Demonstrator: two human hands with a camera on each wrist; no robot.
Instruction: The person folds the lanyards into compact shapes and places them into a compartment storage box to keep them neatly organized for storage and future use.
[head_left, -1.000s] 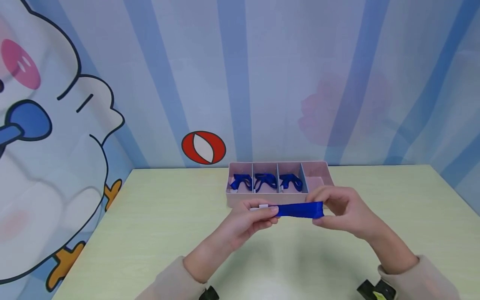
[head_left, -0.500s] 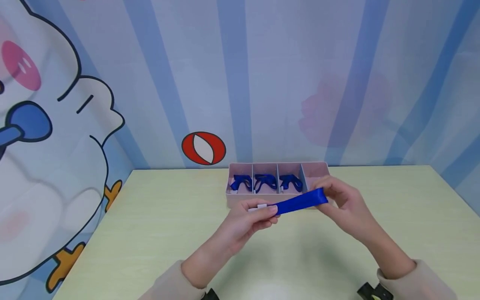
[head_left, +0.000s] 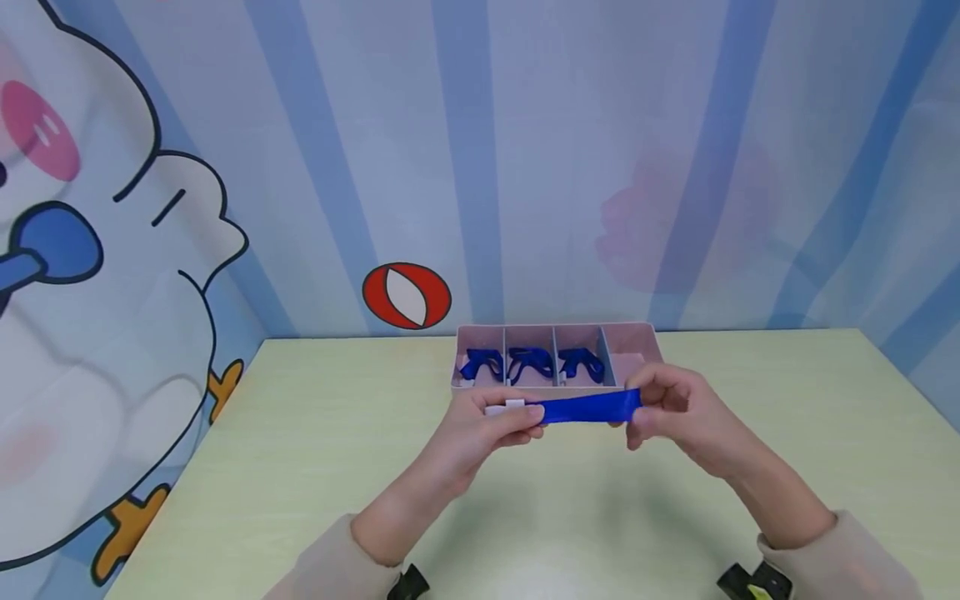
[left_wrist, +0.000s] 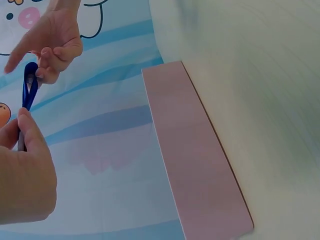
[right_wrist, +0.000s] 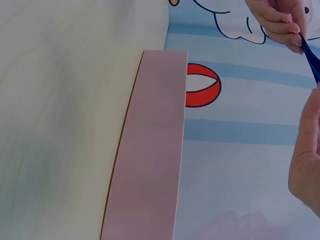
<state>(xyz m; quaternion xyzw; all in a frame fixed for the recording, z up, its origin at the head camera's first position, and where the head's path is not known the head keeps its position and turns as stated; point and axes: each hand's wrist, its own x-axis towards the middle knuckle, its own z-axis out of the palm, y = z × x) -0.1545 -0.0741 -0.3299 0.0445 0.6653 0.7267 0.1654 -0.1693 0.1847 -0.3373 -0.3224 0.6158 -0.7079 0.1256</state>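
Note:
A folded blue ribbon strap (head_left: 591, 408) with a white end piece (head_left: 514, 404) is held level above the table, in front of the box. My left hand (head_left: 480, 429) pinches it near the white end, thumb on top. At the other end my right hand (head_left: 678, 417) holds the strap's fold with thumb and fingers. From the left wrist view, the strap (left_wrist: 30, 87) appears edge-on as a narrow loop. The right wrist view catches only part of the strap (right_wrist: 311, 57) between both hands.
A pink box (head_left: 465, 333) with divided compartments stands at the table's back edge. Three of them hold similar blue straps (head_left: 530, 363); the rightmost shows bare floor, partly behind my right hand. A printed cloth backdrop (head_left: 525, 167) rises behind the pale table (head_left: 337, 433).
The strap's right end tilted up, then came back down to nearly level. My right hand shifted its fingers at that end. Both hands moved slightly left with the strap.

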